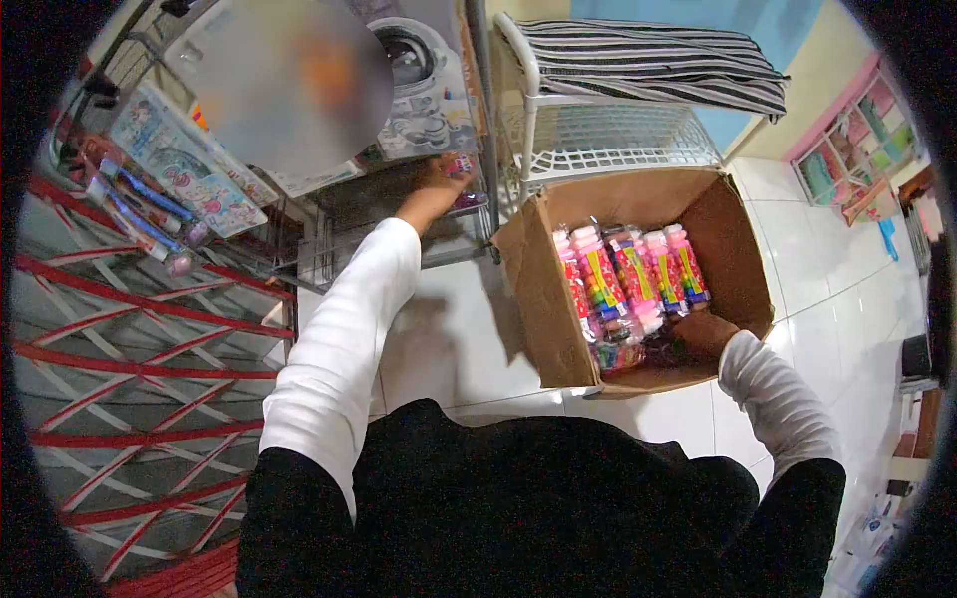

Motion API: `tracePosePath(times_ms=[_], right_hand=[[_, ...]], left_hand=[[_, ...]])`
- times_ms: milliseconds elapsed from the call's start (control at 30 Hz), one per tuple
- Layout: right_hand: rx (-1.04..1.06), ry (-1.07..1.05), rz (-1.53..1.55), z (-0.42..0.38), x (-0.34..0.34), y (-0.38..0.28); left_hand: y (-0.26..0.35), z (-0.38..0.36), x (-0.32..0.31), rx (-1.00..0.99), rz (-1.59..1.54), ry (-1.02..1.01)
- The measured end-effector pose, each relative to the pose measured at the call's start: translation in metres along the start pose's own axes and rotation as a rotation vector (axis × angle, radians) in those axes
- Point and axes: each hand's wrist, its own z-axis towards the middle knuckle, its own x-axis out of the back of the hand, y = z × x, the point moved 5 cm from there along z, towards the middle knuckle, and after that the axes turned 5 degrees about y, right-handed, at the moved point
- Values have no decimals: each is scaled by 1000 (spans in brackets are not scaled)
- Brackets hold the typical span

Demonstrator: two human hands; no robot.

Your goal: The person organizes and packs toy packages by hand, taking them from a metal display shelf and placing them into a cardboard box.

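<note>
My left hand [437,193] reaches to the wire rack [399,211] on the left, its fingers closed on a small, colourful plastic-wrapped pack [459,165] at the rack's edge. An open cardboard box [558,339] stands on the floor to the right. Inside it are several pink bottles [634,271] in clear wrap, with bright red, yellow and rainbow labels. My right hand [704,335] is down inside the box at its near right side, beside the bottles. Its fingers are hidden in shadow, and whatever they touch cannot be made out.
A boxed toy set [189,159] and a picture of an astronaut [419,90] stand on the rack. Behind the box is a white plastic shelf [618,140] with a striped cloth [648,62]. A red-and-grey folding gate [150,369] is at left. A blue object [887,239] lies on the tiles.
</note>
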Motion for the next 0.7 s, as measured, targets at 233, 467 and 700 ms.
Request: tracePosePath(times_ms=[233, 467, 700], right_hand=[[-197, -259, 76, 1, -1, 5], [-228, -281, 97, 4, 4, 1], [-215, -93, 328, -6, 51, -5]], left_hand=[[-41, 24, -19, 333, -114, -43], [-47, 24, -26, 454, -575, -291], [-16, 12, -18, 461, -648, -159]])
